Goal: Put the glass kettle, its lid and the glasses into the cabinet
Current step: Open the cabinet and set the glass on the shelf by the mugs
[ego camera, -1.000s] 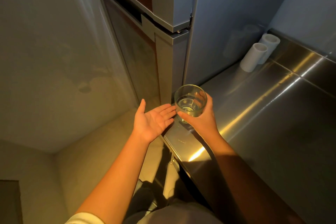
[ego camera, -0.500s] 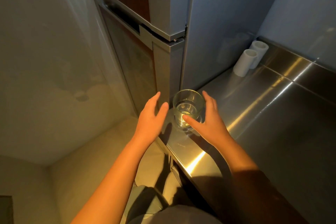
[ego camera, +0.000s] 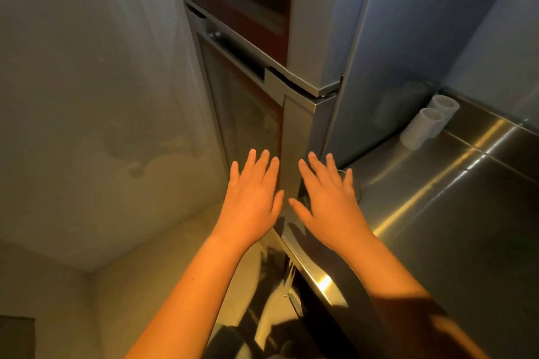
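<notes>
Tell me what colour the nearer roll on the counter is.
White. The nearer roll shows best in the head view, on the counter.

Counter [ego camera: 437,213] at 4 o'clock: brushed stainless, smooth, with a bright glare streak along the grain. Cabinet frame [ego camera: 294,131] at 12: satin grey metal. Its door panels [ego camera: 245,114] are dark, glossy, glass-like. Two cylinders [ego camera: 420,128] at 2 o'clock: white, matt, material unclear. Wall [ego camera: 87,96] at 9: smooth, semi-gloss. Glass [ego camera: 356,188] under my right hand [ego camera: 329,198]: clear, shiny rim.
</notes>
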